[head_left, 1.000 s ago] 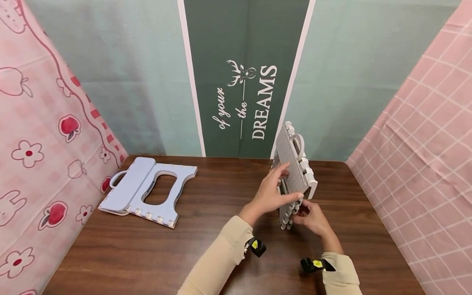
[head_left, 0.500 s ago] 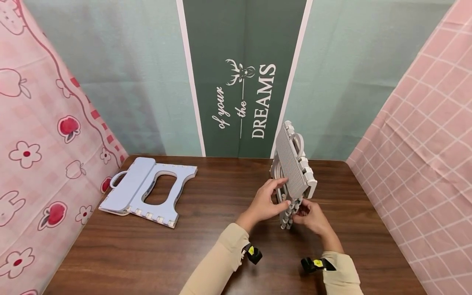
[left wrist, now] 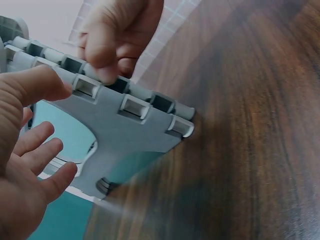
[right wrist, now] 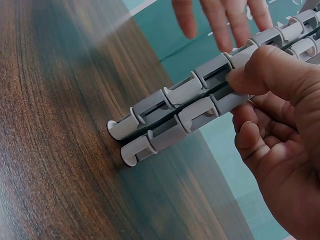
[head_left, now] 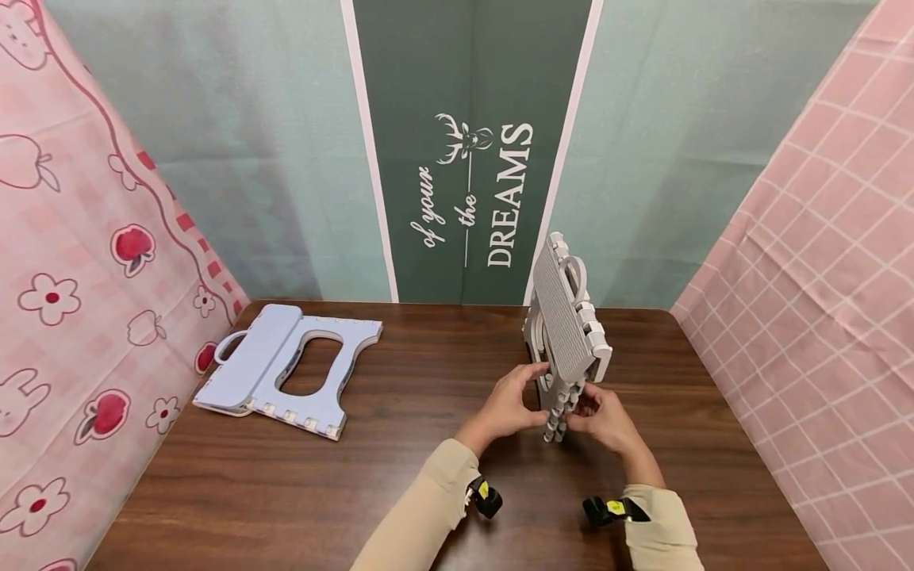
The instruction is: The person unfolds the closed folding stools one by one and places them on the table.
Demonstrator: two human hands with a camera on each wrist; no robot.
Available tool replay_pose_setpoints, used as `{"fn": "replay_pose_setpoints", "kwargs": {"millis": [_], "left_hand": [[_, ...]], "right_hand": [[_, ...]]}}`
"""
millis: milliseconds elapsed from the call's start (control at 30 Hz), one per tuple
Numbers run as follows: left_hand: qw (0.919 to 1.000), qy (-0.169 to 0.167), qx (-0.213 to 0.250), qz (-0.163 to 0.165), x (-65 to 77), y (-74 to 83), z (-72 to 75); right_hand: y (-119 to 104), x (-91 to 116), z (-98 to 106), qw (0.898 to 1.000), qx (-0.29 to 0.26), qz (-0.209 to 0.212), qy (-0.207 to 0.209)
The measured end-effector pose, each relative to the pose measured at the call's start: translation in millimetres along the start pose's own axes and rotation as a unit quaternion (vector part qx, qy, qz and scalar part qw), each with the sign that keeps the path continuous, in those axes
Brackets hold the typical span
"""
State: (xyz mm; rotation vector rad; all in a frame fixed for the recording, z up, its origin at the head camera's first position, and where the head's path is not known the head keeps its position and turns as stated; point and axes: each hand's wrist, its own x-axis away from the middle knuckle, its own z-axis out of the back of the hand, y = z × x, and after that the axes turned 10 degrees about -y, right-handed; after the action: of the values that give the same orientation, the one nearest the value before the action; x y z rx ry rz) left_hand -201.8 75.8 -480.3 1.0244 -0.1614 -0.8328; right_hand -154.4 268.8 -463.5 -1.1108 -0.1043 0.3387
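Note:
A grey folding stool (head_left: 560,317), with its legs nearly flat together, stands upright on the right part of the table. Its ribbed top and loop handle (head_left: 574,274) are uppermost, the top tilted. From the right, my right hand (head_left: 607,424) grips the near hinged edge, thumb on the knuckles (right wrist: 197,107) and fingers curled at the side. My left hand (head_left: 505,403) is at the stool's left face, fingers spread and thumb by the hinge edge. In the left wrist view, the left fingers (left wrist: 42,155) lie beside the leg panel's cutout; whether they touch it, I cannot tell.
A light blue folding stool (head_left: 260,357) lies flat on the left of the brown wooden table (head_left: 428,357). A green cloth with lettering (head_left: 471,198) hangs behind the table, with pink cloths (head_left: 800,317) at the sides.
My left hand has slid down from the stool's ribbed top to the lower leg part, its fingers coming away from the top. My right hand and the grey stool have hardly moved.

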Motion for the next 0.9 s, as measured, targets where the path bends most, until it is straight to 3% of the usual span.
{"fn": "replay_pose_setpoints", "kwargs": {"millis": [367,533,733,900], "left_hand": [[0.9986,0.029,-0.014,0.043,-2.2,-10.6,-18.1],[0.9984,0.037,-0.010,0.040,-3.1,-11.9,-27.4],[0.9960,0.061,-0.042,0.049,-5.7,-13.1,-34.3],[0.9951,0.059,-0.058,0.055,-7.8,-13.4,-35.2]], "right_hand": [[1.2,-1.1,-0.6,1.000,-0.005,-0.001,-0.004],[0.7,-0.6,-1.0,1.000,-0.009,0.001,-0.002],[1.1,0.1,-1.2,1.000,-0.016,-0.001,-0.002],[1.9,0.4,-1.4,1.000,-0.017,0.006,-0.001]]}}
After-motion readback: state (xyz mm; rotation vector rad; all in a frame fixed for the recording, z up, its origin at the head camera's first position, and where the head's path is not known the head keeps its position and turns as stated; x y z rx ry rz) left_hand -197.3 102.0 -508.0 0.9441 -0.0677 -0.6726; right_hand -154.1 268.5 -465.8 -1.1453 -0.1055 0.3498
